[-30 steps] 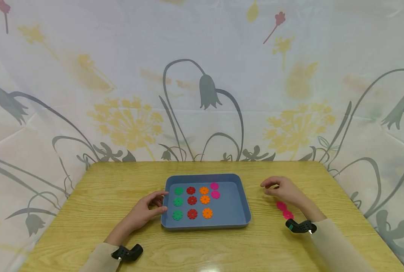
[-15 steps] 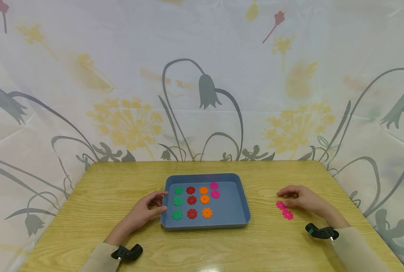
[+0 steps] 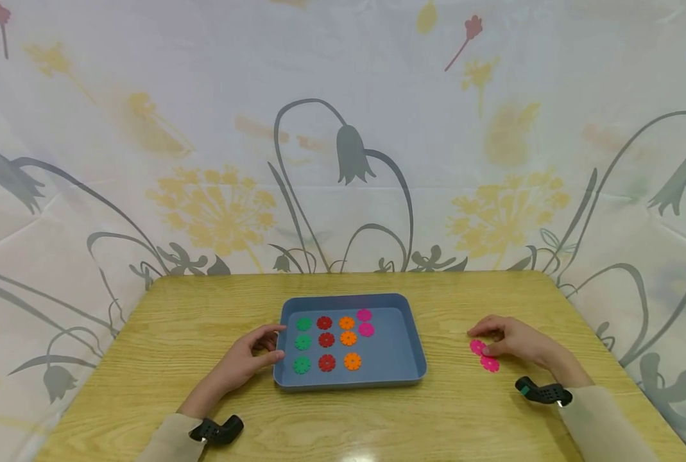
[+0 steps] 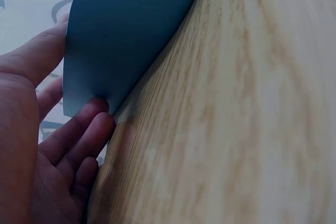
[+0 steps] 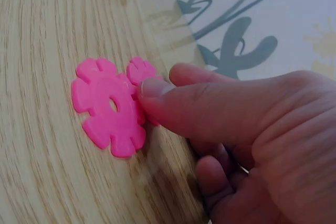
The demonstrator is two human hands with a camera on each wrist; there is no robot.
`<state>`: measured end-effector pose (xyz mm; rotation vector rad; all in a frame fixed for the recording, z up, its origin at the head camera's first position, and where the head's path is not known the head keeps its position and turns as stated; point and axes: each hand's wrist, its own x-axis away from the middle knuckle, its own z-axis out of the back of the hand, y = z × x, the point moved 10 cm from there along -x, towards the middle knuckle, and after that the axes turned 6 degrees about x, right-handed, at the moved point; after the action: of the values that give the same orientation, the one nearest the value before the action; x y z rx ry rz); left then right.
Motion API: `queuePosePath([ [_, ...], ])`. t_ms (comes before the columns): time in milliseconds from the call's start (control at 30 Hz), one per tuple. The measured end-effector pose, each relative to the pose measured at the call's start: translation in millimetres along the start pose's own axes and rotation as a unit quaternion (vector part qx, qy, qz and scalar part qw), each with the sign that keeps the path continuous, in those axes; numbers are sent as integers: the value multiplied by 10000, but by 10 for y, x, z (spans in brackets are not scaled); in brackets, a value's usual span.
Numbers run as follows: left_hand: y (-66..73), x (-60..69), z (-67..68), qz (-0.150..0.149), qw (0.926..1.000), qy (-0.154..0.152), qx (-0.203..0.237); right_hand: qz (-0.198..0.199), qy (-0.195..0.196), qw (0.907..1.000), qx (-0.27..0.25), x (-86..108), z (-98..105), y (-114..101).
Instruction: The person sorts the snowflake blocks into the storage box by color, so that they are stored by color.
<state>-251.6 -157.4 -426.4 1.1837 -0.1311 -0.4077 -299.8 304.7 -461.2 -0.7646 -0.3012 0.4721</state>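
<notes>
A blue-grey tray (image 3: 351,386) stands in the middle of the table, holding rows of green, red and orange flower-shaped discs and two pink ones. At its left side, my left hand (image 3: 249,356) touches the wall with thumb and fingertips. The left wrist view has the fingers of my left hand (image 4: 63,145) resting against the outside of the tray (image 4: 126,35). To the right of the tray, my right hand (image 3: 524,343) has thumb and curled fingers at two pink flower-shaped discs (image 3: 489,364) on the table. Close up, its thumb covers part of the farther pink disc (image 5: 140,70), beside the nearer pink disc (image 5: 107,106).
Inside the tray are green discs (image 3: 302,342), red discs (image 3: 326,340), orange discs (image 3: 348,338) and pink discs (image 3: 366,329). Behind the wooden table (image 3: 215,301) hangs a flower-patterned cloth (image 3: 343,212). Each wrist wears a black camera band.
My right hand has moved right and down from beside the tray to the two pink discs, its thumb now on them. The left hand and the tray have stayed in place.
</notes>
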Motion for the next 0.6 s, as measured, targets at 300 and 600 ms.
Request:
queuePosePath([
  [300,-9,-2,-1,22,10000,49,-16,-306,256,9987,323,-51,18,-66],
  [600,-10,-6,-5,32,10000,51,3,-413,330,9982,284,-62,5,-133],
])
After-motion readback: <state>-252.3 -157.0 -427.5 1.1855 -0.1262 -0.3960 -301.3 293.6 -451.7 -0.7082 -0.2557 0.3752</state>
